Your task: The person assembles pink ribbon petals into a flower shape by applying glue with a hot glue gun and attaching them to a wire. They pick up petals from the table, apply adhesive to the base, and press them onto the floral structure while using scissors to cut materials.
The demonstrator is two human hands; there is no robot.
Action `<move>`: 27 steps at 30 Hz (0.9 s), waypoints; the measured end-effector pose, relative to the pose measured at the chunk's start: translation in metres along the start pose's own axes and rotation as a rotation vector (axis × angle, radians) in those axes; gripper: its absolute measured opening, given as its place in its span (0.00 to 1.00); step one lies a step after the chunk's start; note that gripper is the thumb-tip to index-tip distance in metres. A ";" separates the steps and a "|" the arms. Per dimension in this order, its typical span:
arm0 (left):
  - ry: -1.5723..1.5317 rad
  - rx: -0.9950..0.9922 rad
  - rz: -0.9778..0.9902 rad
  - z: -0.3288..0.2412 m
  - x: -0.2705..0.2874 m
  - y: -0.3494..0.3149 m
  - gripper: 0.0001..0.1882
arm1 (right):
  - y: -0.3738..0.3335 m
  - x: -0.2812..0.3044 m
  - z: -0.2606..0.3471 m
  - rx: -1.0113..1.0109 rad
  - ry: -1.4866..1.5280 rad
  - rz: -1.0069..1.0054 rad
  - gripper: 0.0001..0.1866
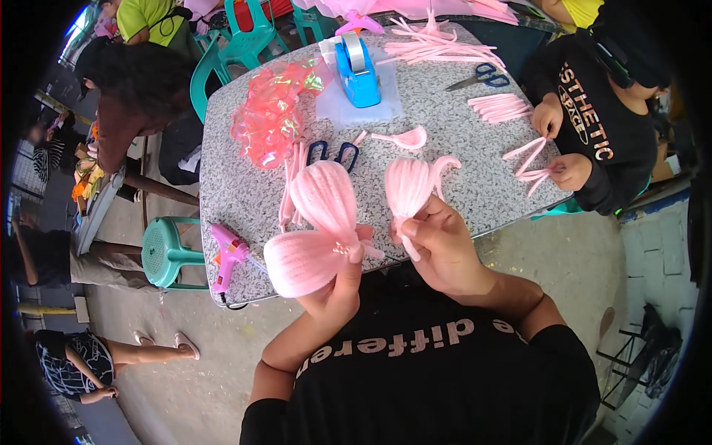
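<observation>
My left hand (335,291) is closed on the base of a pink pipe-cleaner flower piece (325,199). Two broad, rounded petals fan out from it, one upward and one to the left. In my right hand (451,248), thumb and fingers pinch the narrow stem of a single pink pipe-cleaner petal (406,185), held upright beside the first piece but apart from it. A curled pink strip (448,165) shows just behind that petal. Both hands are above the near edge of the speckled table (437,96). Another loose petal (404,138) lies beyond them.
A pink glue gun (230,256) lies at the left edge. Scissors (332,154), shiny pink film (271,111) and a blue tape dispenser (357,70) lie beyond. Pink pipe cleaners (437,48) are heaped at the back. Another person's hands (560,144) bend pipe cleaners at the right.
</observation>
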State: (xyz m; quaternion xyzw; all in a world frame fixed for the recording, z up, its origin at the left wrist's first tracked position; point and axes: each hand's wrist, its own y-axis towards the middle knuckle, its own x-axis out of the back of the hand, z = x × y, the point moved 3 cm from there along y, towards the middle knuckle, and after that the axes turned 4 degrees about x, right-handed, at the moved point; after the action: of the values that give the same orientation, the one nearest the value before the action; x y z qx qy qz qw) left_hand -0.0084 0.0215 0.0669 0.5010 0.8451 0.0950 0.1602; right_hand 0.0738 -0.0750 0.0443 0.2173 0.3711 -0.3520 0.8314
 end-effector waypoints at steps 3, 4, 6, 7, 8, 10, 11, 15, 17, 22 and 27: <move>0.004 0.027 -0.063 0.006 0.001 -0.001 0.10 | 0.002 0.006 -0.003 -0.092 0.069 -0.065 0.10; 0.004 0.027 -0.064 0.009 0.002 -0.001 0.10 | 0.003 0.008 -0.005 -0.134 0.101 -0.083 0.09; 0.042 0.017 -0.048 0.015 0.003 -0.003 0.10 | 0.004 0.011 -0.006 -0.175 0.123 -0.090 0.10; 0.043 0.017 -0.050 0.017 0.004 -0.003 0.10 | 0.004 0.012 -0.008 -0.217 0.145 -0.098 0.10; 0.024 0.004 -0.045 0.017 0.004 -0.002 0.10 | 0.004 0.013 -0.008 -0.219 0.145 -0.097 0.10; 0.004 -0.009 -0.039 0.016 0.004 -0.002 0.11 | 0.005 0.012 -0.008 -0.242 0.247 -0.002 0.06; -0.010 0.011 -0.055 0.015 0.002 -0.002 0.11 | 0.007 0.013 -0.008 -0.241 0.247 -0.004 0.06; 0.056 -0.031 -0.017 0.018 0.004 -0.002 0.11 | 0.008 0.009 -0.007 -0.270 0.354 0.064 0.10; 0.011 -0.006 -0.049 0.017 0.002 -0.003 0.11 | 0.008 0.007 -0.007 -0.324 0.391 0.057 0.11; 0.044 0.026 -0.105 0.022 0.005 -0.003 0.11 | 0.013 0.012 -0.008 -0.278 0.215 0.032 0.10; -0.008 0.070 -0.156 0.026 0.007 -0.001 0.09 | 0.011 0.011 -0.008 -0.290 0.181 -0.098 0.09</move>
State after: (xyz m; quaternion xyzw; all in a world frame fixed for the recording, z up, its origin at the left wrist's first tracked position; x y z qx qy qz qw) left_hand -0.0032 0.0269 0.0414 0.4393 0.8838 0.0506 0.1528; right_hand 0.0835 -0.0671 0.0323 0.1078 0.5015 -0.3138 0.7990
